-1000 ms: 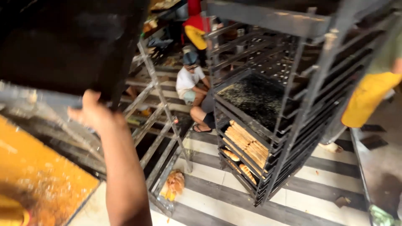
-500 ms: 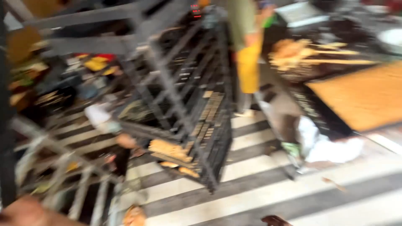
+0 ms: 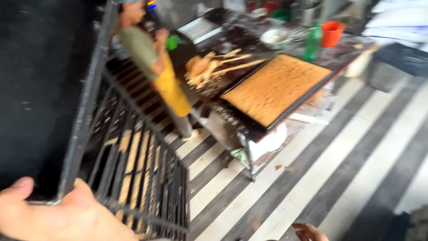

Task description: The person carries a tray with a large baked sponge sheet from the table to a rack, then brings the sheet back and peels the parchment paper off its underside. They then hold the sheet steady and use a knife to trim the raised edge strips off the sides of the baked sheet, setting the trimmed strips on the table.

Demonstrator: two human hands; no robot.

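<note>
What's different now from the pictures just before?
The view has swung right: the work table with the big golden baked sheet in its dark tray now fills the middle, and the metal rack sits lower left. The left hand, earlier raised at a dark tray's underside, now grips the corner of a dark tray. The right hand peeks in, open. The striped floor stays the same.

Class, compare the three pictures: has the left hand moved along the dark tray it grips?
Cannot tell. The camera swings between pictures. The left hand grips the corner of the dark tray, as it gripped the tray's edge a second ago; any sliding along that edge cannot be judged.
</note>
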